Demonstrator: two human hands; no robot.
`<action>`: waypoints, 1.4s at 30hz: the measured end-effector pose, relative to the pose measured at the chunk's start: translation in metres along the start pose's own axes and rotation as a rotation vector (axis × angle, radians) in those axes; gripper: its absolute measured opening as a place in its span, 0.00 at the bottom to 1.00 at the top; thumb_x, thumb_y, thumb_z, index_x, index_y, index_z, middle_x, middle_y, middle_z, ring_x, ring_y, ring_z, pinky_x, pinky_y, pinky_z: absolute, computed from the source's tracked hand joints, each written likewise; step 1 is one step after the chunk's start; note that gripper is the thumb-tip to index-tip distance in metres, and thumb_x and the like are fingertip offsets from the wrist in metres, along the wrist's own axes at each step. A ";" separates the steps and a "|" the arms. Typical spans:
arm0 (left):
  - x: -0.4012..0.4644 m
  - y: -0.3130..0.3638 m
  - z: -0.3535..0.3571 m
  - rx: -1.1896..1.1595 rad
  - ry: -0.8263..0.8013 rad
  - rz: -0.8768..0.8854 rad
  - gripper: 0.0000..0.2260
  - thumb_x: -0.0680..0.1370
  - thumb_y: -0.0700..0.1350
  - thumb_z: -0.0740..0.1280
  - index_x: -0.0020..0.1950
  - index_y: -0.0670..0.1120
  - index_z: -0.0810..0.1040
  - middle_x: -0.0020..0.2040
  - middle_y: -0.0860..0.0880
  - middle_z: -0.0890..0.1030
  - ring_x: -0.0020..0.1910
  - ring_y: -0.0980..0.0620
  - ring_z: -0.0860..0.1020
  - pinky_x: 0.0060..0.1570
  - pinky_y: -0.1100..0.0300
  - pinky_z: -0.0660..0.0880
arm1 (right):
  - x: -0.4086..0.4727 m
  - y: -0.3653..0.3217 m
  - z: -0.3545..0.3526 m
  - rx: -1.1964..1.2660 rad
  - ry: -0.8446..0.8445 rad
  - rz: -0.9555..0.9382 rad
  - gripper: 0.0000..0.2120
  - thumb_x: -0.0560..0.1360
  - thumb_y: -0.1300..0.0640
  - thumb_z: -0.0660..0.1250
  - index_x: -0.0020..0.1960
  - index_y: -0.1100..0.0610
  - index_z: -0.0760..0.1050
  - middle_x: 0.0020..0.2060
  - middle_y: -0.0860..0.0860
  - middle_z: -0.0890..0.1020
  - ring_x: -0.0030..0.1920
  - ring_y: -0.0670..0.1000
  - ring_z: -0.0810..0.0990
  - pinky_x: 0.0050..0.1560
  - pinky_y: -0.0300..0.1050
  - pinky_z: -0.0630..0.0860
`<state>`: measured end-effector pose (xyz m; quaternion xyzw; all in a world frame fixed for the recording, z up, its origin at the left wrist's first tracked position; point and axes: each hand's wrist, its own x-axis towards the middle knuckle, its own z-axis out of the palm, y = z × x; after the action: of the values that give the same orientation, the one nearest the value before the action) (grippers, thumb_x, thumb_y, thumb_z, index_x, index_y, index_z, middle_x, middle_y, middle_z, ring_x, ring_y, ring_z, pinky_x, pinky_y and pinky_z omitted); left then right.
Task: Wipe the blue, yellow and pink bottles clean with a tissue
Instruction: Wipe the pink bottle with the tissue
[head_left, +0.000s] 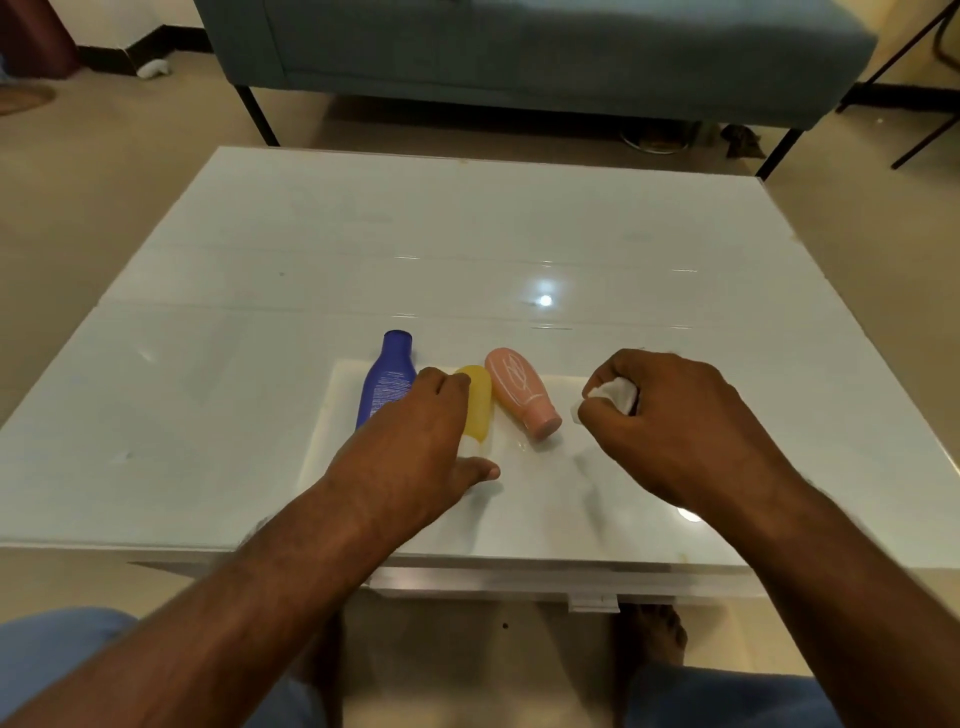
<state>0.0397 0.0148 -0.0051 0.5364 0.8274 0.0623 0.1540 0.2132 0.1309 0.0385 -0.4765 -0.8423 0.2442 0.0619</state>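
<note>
Head view: a glossy white table (467, 249) fills the middle, a ceiling light glinting off its top, and a paler white mat (545, 499) lies on it near the front edge. Beyond the table sits a blue-grey sofa (519, 47) on thin dark legs, over a beige floor (93, 171). Down at the bottom, blue trousers (57, 654) and a bare foot (654, 634) show under the table edge. Now the hands: the left hand (410, 452) reaches in palm down, fingers curled over the yellow bottle (479, 402) and thumb stretched along its near side, so it grips that bottle. The blue bottle (387, 382) lies just left of those fingers, flat on the mat, with its cap pointing away. The pink bottle (522, 389) lies just right of them, tilted, cap end towards the person. The right hand (670, 415) hovers further right, fingers bunched tight around a crumpled white tissue (613, 396).
</note>
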 end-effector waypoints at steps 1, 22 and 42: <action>0.002 0.001 0.000 -0.009 0.006 -0.001 0.37 0.75 0.63 0.67 0.78 0.51 0.56 0.76 0.52 0.64 0.70 0.50 0.71 0.65 0.55 0.73 | 0.000 0.000 0.000 -0.010 -0.009 -0.001 0.04 0.78 0.50 0.68 0.51 0.48 0.81 0.43 0.44 0.82 0.41 0.43 0.77 0.36 0.36 0.66; 0.025 0.015 0.009 0.090 0.138 0.064 0.52 0.65 0.77 0.63 0.80 0.53 0.48 0.81 0.53 0.54 0.80 0.46 0.46 0.76 0.42 0.50 | -0.006 -0.018 0.000 -0.158 -0.216 0.038 0.24 0.81 0.43 0.65 0.75 0.47 0.73 0.70 0.48 0.80 0.65 0.51 0.80 0.54 0.42 0.70; 0.033 0.039 0.013 0.053 -0.002 0.083 0.52 0.66 0.76 0.65 0.80 0.56 0.43 0.82 0.53 0.53 0.81 0.47 0.42 0.76 0.41 0.42 | -0.009 0.010 -0.014 -0.177 -0.161 0.061 0.21 0.80 0.48 0.67 0.73 0.46 0.75 0.69 0.47 0.80 0.65 0.51 0.80 0.54 0.40 0.68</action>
<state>0.0654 0.0597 -0.0133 0.5743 0.8056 0.0460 0.1380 0.2299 0.1325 0.0471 -0.4845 -0.8478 0.2084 -0.0557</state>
